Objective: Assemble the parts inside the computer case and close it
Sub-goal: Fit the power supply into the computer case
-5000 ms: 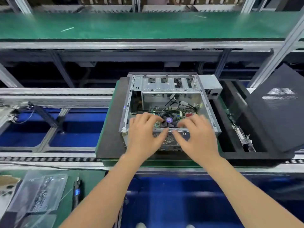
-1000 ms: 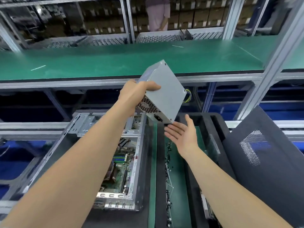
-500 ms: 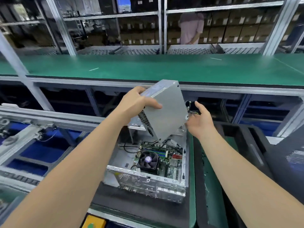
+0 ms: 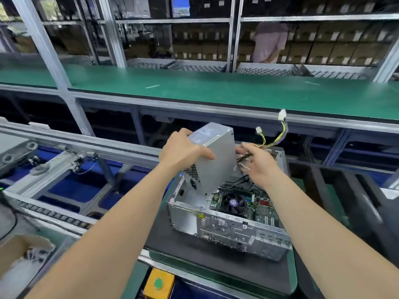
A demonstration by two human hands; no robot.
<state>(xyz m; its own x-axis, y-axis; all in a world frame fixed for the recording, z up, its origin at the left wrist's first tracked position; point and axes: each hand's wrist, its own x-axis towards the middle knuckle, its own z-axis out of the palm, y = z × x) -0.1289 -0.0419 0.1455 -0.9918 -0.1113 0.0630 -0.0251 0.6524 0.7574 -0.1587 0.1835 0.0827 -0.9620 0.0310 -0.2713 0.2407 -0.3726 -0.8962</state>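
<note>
1. L hand (image 4: pixel 183 152) grips the PSU (image 4: pixel 216 162): fingers curled over its top-left edge, thumb laid across the side face.
2. The PSU is a grey metal box, tilted, held over the computer case (image 4: pixel 228 231). Its lower corner is down at the case's open top, 11 o'clock corner. Can't tell if they touch.
3. The PSU's vent grille and socket face 7 o'clock.
4. R hand (image 4: pixel 259 167) is at the PSU's 3 o'clock, fingers curled round the cable bundle (image 4: pixel 269 145) next to the box.
5. Yellow/black wires run from my R hand toward 1 o'clock, with two white connectors (image 4: pixel 282 115) up in the air.
6. The case lies open side up on a black mat (image 4: pixel 190 244). CPU fan (image 4: pixel 234 205) and board show inside, at 5 o'clock of the PSU.
7. Around the frame: yellow box w/ green button (image 4: pixel 158 283) at 6 o'clock, cardboard box (image 4: pixel 17 251) at 8, green shelf (image 4: pixel 216 91) at 12.
</note>
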